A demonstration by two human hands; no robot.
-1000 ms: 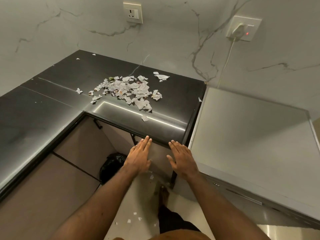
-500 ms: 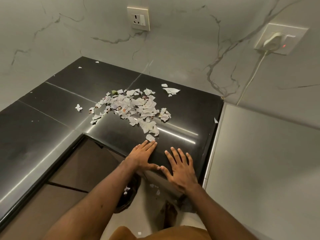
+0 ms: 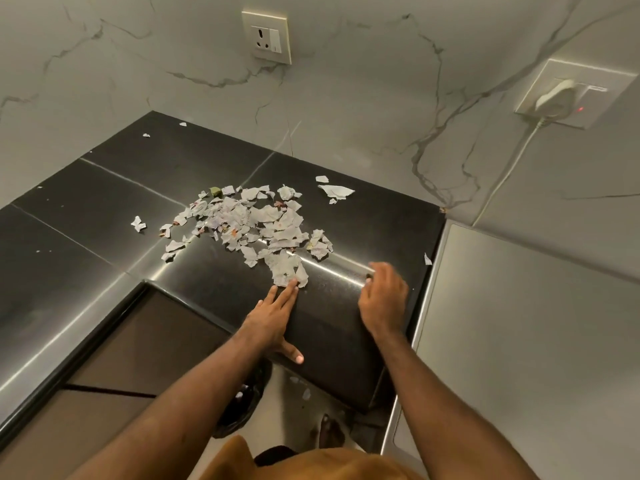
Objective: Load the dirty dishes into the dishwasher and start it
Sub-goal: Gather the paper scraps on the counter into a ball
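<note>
No dishes are in view. A pile of torn paper scraps lies on the black countertop. My left hand lies flat on the counter near its front edge, fingers straight, fingertips touching the nearest scrap. My right hand is over the counter to the right of the pile, blurred, with its fingers bent downward and nothing visible in it. A flat grey appliance top adjoins the counter on the right; its front is out of sight.
A black bin bag sits on the floor below the counter, with scraps around it and my foot nearby. The marble wall holds an unused socket and a white plug with a cable running down.
Both hands have moved forward from the counter's front edge onto its top. The left now reaches the nearest scrap; the right has swung out to the right and bent its fingers.
</note>
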